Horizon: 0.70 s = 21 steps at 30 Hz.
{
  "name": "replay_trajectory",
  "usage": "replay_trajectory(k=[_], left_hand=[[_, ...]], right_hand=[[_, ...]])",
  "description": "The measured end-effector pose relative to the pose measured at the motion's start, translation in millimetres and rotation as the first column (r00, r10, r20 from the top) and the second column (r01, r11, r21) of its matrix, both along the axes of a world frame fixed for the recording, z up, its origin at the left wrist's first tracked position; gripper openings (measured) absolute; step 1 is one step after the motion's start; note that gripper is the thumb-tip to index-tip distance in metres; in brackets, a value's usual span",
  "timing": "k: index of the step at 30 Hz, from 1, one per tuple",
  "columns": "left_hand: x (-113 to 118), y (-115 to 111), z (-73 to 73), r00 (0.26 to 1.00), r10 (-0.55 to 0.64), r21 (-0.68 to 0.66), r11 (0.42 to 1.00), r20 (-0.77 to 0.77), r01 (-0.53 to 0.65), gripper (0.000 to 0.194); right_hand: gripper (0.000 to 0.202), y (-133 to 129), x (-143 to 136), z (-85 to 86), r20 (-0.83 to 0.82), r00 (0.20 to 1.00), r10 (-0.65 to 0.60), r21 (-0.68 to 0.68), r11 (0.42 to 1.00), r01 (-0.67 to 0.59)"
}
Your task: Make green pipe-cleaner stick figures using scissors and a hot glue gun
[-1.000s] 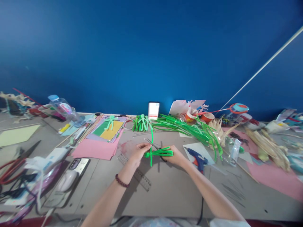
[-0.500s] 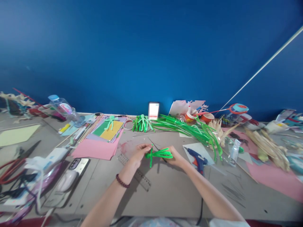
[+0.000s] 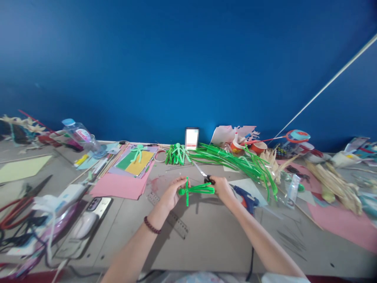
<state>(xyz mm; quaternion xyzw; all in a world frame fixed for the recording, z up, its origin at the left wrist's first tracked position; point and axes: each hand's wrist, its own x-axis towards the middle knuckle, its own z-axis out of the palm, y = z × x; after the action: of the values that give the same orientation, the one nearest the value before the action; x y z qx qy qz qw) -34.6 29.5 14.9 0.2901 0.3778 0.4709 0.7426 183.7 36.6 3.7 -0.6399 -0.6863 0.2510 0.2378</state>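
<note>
My left hand pinches a bright green pipe-cleaner figure at its round end. The figure lies sideways, with short arms up and down and long strands pointing right. In my right hand is a pair of scissors, its dark handle in the fingers and its blades aimed up and left, apart from the figure. Beyond the hands, several finished-looking green pipe-cleaner figures stand in a cluster by the wall. One more light green figure lies on coloured sheets to the left.
A heap of green pipe cleaners lies at the back right. A glue gun rests on white paper beside my right forearm. Under my left wrist is a clear ruler. Pink paper, a phone and a bottle are at left.
My right hand has moved slightly right and up, and the scissors' blades now show clearly above the figure. The left hand still holds the figure, which has turned slightly.
</note>
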Motion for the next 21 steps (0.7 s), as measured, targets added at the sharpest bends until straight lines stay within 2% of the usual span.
replay_trajectory(k=[5,9,15,21], left_hand=[[-1,0,3.2,0.999,0.036,-0.076,0.997,0.025,-0.034,0.018],[-2,1,3.7,0.998,0.043,-0.13,0.991,0.04,-0.037,0.015],[-6,2,3.4,0.996,0.065,-0.239,0.97,0.056,-0.049,0.011],[-9,2,2.3,0.993,0.023,-0.233,0.972,0.119,0.006,0.009]], right_hand=[[0.018,4,1,-2.5,0.158,0.987,-0.037,-0.023,0.999,0.041],[0.019,3,1,-4.2,0.213,0.973,-0.092,-0.033,0.994,0.101],[0.013,1,0,-5.7,0.276,0.959,-0.061,0.059,0.997,0.047],[0.009,5,1,-15.8,0.221,0.975,0.004,0.06,0.998,-0.017]])
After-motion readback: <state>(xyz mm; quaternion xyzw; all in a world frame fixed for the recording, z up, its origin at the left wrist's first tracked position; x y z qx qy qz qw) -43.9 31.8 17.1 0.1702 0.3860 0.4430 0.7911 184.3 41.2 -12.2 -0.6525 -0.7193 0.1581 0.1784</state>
